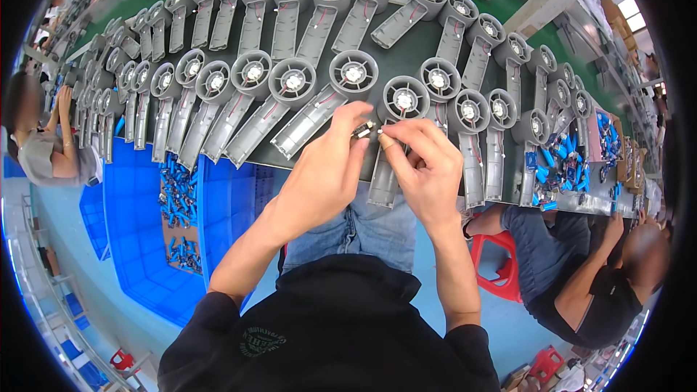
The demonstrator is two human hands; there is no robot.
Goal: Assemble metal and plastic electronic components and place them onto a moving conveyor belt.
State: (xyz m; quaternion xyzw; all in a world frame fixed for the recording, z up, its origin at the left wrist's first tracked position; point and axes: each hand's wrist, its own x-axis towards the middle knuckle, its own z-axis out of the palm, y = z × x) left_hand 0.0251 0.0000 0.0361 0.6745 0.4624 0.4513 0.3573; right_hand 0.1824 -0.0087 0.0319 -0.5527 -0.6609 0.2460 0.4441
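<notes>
Above grey housing [383, 183], hands [323, 165] pinching, probably connectors [380, 131]

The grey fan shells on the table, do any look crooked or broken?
One far-row fan shell, just right of centre, slants more sharply than those beside it, so it looks askew. I see no clear damage.

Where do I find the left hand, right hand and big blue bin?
Left hand [319, 171]: head view, its back.
Right hand [433, 178]: head view, its back.
Big blue bin [133, 210]: head view, side wall.
</notes>
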